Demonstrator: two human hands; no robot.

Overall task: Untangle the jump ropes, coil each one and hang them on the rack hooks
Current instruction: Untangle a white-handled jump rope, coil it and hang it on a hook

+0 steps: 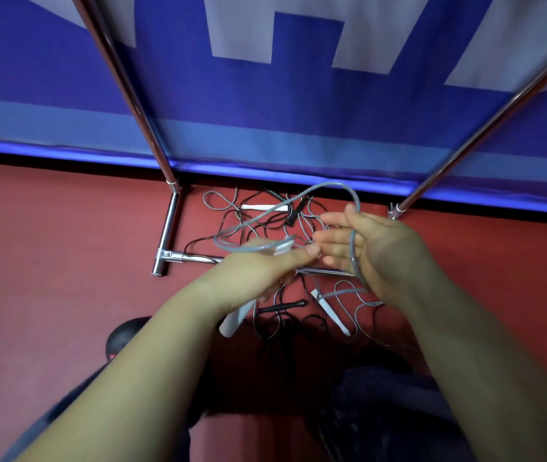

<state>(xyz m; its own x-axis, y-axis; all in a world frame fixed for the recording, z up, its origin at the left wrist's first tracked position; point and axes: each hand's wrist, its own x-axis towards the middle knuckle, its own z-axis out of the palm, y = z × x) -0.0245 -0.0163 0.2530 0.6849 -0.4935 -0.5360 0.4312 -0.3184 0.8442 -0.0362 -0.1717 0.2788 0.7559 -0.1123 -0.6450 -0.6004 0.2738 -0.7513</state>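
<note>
Banner [265, 105], blue and white, backs the chrome rack [168, 235] standing on red floor [48, 235]. Between the rack's feet lies a tangle [285, 221] of grey and black ropes. Left hand [265, 271] grasps a white handle [235, 318], its grip closed around it. Right hand [365, 248] is held flat and released, a grey rope [354, 248] looped over its palm.

The rack [166, 228] is polished chrome metal, mirror-glossy. The grey rope [354, 255] looks smooth, rubbery (plastic-coated, perhaps). White handles [334, 316] seem matt plastic; the red floor [48, 245] is dull, finely textured.
</note>
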